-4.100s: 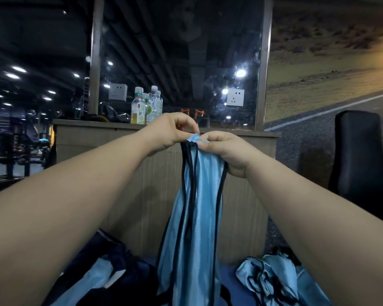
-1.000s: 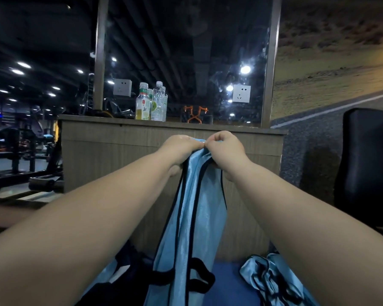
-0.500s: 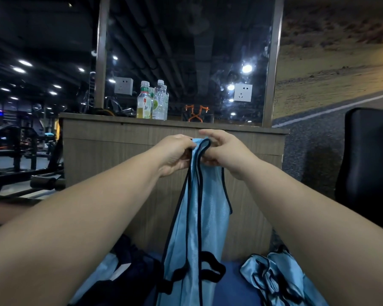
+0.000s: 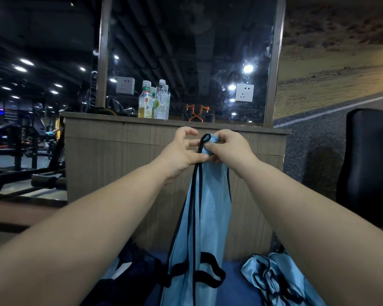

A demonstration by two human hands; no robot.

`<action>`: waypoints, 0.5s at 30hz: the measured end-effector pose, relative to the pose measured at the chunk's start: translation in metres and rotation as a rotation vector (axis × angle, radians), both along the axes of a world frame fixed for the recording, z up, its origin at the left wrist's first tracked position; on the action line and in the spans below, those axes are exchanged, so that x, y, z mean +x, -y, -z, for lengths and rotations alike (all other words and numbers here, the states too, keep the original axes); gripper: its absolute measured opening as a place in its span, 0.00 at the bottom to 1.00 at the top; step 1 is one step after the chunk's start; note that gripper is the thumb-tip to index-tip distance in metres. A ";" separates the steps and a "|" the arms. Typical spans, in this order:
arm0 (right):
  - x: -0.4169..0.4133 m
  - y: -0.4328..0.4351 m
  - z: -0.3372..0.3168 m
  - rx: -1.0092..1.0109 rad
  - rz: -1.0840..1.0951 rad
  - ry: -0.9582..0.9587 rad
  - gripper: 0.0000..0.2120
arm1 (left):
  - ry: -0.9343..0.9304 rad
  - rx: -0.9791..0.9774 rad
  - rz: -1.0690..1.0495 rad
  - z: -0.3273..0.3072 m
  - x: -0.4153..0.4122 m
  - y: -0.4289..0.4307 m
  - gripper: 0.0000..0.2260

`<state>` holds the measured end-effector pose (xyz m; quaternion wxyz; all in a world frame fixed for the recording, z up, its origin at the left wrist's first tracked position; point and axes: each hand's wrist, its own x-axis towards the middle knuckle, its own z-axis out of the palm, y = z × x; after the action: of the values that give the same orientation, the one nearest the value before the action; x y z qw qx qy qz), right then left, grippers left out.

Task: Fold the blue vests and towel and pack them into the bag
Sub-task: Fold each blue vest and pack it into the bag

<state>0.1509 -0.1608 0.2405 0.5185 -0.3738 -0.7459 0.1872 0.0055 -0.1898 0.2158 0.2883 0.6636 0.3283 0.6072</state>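
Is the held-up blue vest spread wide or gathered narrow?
Gathered narrow: the vest hangs as one long strip, its top pinched in the right hand.

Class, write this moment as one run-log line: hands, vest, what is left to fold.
stage: folding | right hand pinches top of hanging blue vest | left hand fingers touch its trim | other vest crumpled at lower right

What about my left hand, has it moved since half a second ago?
Yes. The left hand has opened its grip on the vest and risen slightly towards the counter top.
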 end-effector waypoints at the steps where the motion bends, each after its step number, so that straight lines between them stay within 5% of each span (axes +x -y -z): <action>1: 0.001 -0.002 0.000 -0.008 0.000 -0.006 0.03 | -0.029 0.031 -0.048 0.003 0.000 0.001 0.24; 10: 0.004 -0.005 -0.003 0.008 0.032 -0.054 0.04 | -0.376 0.226 -0.339 0.054 0.006 0.004 0.20; 15: 0.002 -0.006 -0.002 0.042 0.115 -0.014 0.06 | -0.365 0.274 -0.373 0.069 0.008 -0.002 0.16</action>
<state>0.1533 -0.1553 0.2423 0.5413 -0.4037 -0.7233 0.1444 0.0135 -0.1877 0.1467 0.0156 0.7229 0.4059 0.5589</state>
